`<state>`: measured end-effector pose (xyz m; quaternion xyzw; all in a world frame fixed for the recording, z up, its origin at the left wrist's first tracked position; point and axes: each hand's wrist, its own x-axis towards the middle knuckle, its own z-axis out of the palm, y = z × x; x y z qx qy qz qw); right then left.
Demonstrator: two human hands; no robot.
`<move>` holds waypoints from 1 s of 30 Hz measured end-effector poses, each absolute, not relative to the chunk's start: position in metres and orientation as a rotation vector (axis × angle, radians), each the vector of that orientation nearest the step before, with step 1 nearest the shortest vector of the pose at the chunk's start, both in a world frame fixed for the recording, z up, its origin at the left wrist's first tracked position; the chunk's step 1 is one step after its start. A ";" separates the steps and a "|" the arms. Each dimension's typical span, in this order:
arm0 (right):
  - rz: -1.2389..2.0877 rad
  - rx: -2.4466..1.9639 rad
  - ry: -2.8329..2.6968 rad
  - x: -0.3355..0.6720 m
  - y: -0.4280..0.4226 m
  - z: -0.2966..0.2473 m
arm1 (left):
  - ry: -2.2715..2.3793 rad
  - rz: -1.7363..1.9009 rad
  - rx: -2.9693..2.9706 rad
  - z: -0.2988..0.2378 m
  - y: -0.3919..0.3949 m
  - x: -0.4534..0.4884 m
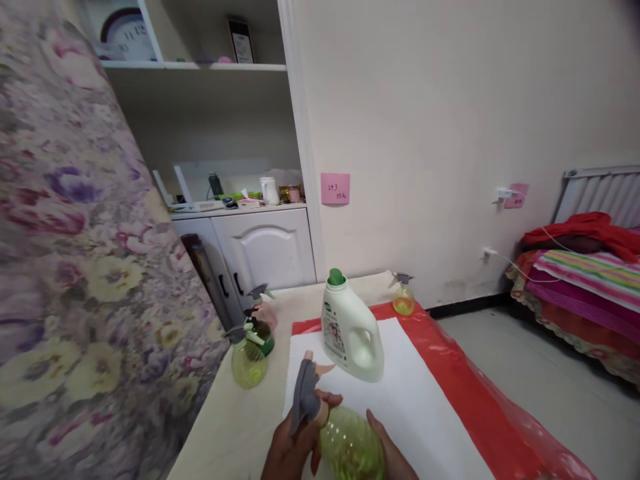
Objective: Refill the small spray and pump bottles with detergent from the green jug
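A yellow-green spray bottle (353,443) with a grey and peach trigger head lies tilted between my two hands, low in the view. My left hand (295,443) is wrapped round its neck and collar, just under the trigger. Against the right side of the bottle's round body rests my right hand (390,450), gripping it; part of this hand is cut off by the frame's lower edge. Just beyond my hands stands a pale green detergent jug (345,333), upright on a white sheet (415,400). Its green cap (336,277) sits at the mouth.
At the table's left stand another yellow-green spray bottle (249,363), a dark green bottle (263,337) and a pink spray bottle (265,310). A small yellow spray bottle (403,300) is at the far right corner. Red plastic (450,360) covers the right edge. A floral curtain (75,267) hangs left.
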<state>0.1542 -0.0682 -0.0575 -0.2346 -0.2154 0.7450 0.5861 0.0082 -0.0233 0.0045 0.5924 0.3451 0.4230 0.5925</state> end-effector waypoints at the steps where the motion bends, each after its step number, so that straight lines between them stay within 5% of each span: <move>1: 1.733 -0.571 -0.502 0.154 -0.068 -0.059 | 0.804 0.969 1.392 0.004 -0.023 0.008; 30: 1.796 -0.471 -0.497 0.149 -0.077 -0.064 | 0.876 0.973 1.515 -0.001 -0.021 0.005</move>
